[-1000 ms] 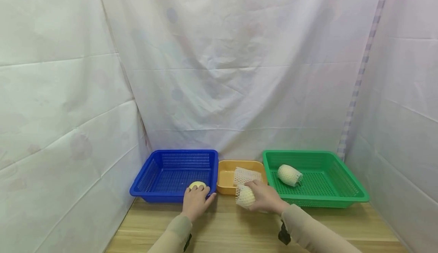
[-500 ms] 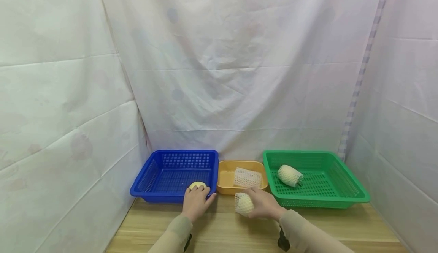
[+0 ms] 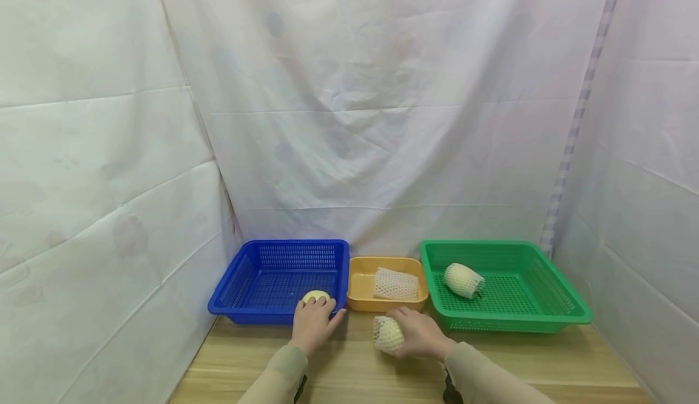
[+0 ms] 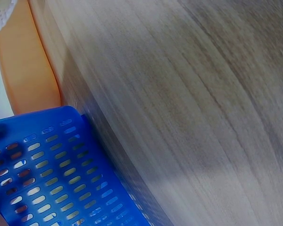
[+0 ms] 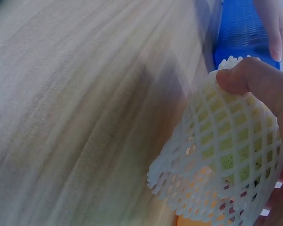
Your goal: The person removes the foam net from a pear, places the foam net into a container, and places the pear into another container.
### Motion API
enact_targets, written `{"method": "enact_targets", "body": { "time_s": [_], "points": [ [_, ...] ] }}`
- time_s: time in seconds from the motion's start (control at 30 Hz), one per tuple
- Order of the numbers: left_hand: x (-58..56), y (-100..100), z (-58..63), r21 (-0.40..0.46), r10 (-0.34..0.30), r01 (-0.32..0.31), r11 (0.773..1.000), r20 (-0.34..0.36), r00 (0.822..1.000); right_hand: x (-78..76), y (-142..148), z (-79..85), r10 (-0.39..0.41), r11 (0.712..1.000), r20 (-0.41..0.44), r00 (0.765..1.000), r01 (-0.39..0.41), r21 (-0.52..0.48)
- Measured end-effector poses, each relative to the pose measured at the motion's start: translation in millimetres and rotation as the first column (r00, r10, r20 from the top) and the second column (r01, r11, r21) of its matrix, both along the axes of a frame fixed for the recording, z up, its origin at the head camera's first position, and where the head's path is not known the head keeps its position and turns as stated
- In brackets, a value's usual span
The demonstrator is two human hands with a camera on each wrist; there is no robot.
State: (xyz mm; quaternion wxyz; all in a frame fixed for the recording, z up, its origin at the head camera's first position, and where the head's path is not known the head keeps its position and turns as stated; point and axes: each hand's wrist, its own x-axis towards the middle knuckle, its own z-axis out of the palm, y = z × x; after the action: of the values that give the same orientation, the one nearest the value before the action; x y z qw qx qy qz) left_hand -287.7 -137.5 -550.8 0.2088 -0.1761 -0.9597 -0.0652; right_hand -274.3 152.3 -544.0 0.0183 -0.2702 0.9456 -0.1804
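My left hand (image 3: 313, 324) reaches over the front rim of the blue basket (image 3: 273, 318). Its fingertips rest on a pale yellow pear (image 3: 316, 295) there, with the thumb spread away to the right. My right hand (image 3: 420, 333) grips a pear in a white foam net (image 3: 389, 335), just above the table in front of the orange tray. Seen from the right wrist, the thumb (image 5: 236, 77) presses on the net (image 5: 226, 136), and speckled yellow-green skin shows through the mesh. One end of the net is loose and open.
Between the baskets stands the orange tray (image 3: 360, 282), holding a flattened foam net (image 3: 395, 284). The green basket (image 3: 508, 318) on the right contains another netted pear (image 3: 463, 280). White cloth (image 3: 349, 119) hangs behind and on both sides of the wooden table (image 3: 338, 373).
My right hand has drawn the netted pear slightly down and toward me, away from the orange tray. My left hand has stayed where it was.
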Motion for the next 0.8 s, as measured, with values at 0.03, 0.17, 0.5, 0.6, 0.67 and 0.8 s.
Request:
{"method": "enact_targets", "body": {
  "time_s": [0.03, 0.17, 0.5, 0.6, 0.67, 0.8],
  "points": [
    [0.0, 0.1, 0.3, -0.001, 0.002, -0.002, 1.000, 0.000, 1.000, 0.3, 0.0, -0.7, 0.001, 1.000, 0.002, 1.000, -0.001, -0.002],
    [-0.1, 0.3, 0.8, -0.002, 0.007, -0.007, 1.000, 0.005, 1.000, 0.9, -0.4, -5.8, -0.009, 1.000, 0.026, 1.000, 0.009, -0.008],
    [1.1, -0.1, -2.3, -0.009, 0.007, -0.007, 1.000, 0.021, 1.000, 3.7, 1.7, -19.5, -0.014, 1.000, 0.075, 0.997, 0.015, -0.009],
    [2.2, 0.1, -1.3, -0.009, 0.003, -0.002, 1.000, 0.024, 1.000, 5.1, 2.9, -21.6, -0.015, 1.000, 0.075, 0.997, 0.015, -0.005],
    [2.4, -0.2, -0.2, -0.002, -0.002, 0.002, 1.000, 0.020, 1.000, 5.6, 3.4, -22.1, -0.005, 1.000, 0.056, 0.998, 0.005, -0.003],
    [1.2, -1.2, 0.9, -0.001, -0.003, 0.003, 1.000, 0.006, 1.000, 6.1, 4.1, -22.0, 0.016, 1.000, 0.024, 1.000, -0.017, 0.001]
  ]
}}
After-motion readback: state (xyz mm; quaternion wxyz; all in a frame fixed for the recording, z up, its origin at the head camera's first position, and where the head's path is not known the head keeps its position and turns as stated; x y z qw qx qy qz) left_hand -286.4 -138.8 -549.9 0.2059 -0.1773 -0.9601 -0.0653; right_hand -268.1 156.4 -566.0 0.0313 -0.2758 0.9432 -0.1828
